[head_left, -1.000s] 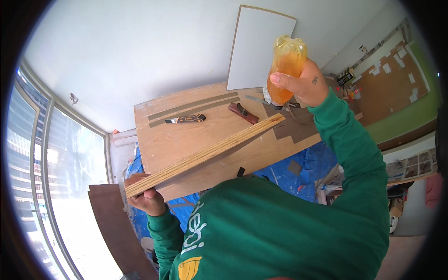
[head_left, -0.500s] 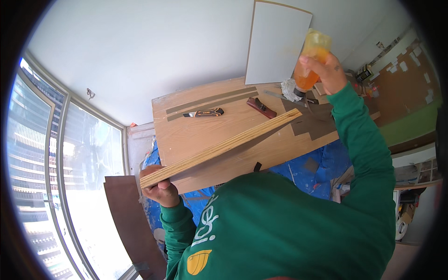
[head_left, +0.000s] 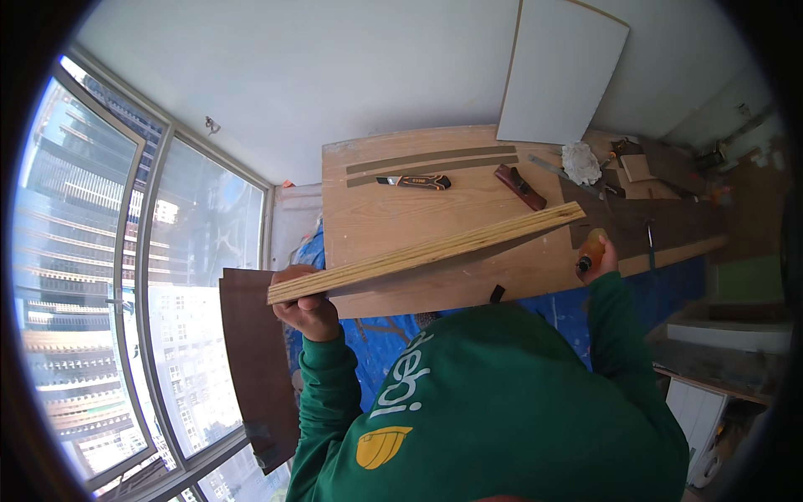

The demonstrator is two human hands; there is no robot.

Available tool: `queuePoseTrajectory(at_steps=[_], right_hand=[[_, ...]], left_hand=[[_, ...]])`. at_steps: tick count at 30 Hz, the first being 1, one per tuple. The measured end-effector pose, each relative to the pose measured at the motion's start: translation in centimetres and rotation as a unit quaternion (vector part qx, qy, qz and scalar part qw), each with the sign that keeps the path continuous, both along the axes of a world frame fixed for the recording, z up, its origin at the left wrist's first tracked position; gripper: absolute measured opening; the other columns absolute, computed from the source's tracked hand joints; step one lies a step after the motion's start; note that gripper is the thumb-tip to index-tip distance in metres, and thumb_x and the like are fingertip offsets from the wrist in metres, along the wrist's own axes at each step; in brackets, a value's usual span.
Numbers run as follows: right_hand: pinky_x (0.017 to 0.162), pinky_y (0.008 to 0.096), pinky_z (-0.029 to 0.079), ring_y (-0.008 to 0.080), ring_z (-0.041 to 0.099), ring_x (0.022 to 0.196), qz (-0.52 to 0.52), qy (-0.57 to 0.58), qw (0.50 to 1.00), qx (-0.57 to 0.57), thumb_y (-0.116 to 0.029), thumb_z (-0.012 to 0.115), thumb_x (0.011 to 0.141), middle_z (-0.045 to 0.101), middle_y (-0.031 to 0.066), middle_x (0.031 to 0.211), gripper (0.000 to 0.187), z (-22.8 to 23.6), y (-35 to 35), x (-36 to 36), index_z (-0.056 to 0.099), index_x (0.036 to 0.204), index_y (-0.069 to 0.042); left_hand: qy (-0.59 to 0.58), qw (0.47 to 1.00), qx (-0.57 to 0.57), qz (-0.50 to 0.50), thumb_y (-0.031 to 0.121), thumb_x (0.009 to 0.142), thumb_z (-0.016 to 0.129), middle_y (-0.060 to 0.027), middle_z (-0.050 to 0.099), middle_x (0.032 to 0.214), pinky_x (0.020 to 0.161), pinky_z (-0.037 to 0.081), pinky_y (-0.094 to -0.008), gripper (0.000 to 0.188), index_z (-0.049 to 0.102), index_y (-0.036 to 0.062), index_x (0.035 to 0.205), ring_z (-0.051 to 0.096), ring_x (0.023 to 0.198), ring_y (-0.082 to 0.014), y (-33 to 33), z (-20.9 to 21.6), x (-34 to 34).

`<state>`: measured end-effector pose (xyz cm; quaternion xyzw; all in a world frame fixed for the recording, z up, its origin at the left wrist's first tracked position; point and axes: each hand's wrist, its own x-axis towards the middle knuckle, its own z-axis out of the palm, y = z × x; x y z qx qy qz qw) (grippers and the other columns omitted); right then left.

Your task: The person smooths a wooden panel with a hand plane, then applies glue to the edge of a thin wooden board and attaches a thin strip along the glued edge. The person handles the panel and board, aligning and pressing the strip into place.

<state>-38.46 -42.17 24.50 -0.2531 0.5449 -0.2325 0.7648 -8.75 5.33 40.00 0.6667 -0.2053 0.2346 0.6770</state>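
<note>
My left hand (head_left: 307,305) is closed round the left end of a plywood board (head_left: 427,251), its layered edge turned up toward me. The board slants over the worktable (head_left: 385,297), its far end rising to the right. In my right hand (head_left: 606,263), just past that far end, is a squeeze bottle (head_left: 595,244) of orange-yellow liquid, its dark cap tilted down toward me. The fingers wrap round the bottle and hide much of it. The board's broad face is seen only at a steep slant, in shadow.
On the table lie a utility knife (head_left: 427,181), a small reddish hand plane (head_left: 520,186), thin brown strips (head_left: 435,159), crumpled white paper or cloth (head_left: 580,163) and dark brown sheets (head_left: 619,219). A white panel (head_left: 560,75) leans on the wall. A brown panel (head_left: 258,368) stands by the window.
My right hand has come down and closer to my body with the bottle, from above the table's right back. The left hand still holds the board; the view has shifted.
</note>
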Motion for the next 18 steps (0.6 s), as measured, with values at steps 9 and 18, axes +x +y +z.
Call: queuePoseTrajectory(at_steps=[9,18], right_hand=[[0.042,0.0269,0.047,0.0173,0.059,0.051,0.21,0.049,0.968,0.129,-0.066,0.06,0.093,0.06,0.0042,0.072,0.052,-7.3,-5.1,-0.1,0.061,0.098,-0.015],[0.037,0.0236,0.046,0.0136,0.059,0.047,0.301,0.113,0.927,0.192,-0.069,0.056,0.095,0.064,0.0043,0.069,0.055,-14.0,-12.0,1.5,0.066,0.1,-0.016]], left_hand=[[0.081,0.988,-0.13,0.02,0.09,0.091,0.022,-0.0108,0.061,0.068,0.055,0.054,-0.0321,0.094,0.058,0.0032,0.083,0.063,0.056,-0.0224,0.9,-1.7,0.0],[0.085,0.964,-0.231,0.099,0.084,0.096,0.022,-0.009,0.056,0.063,0.046,0.054,-0.0343,0.083,0.056,0.0091,0.081,0.061,0.05,-0.0245,0.1,-1.9,0.7]])
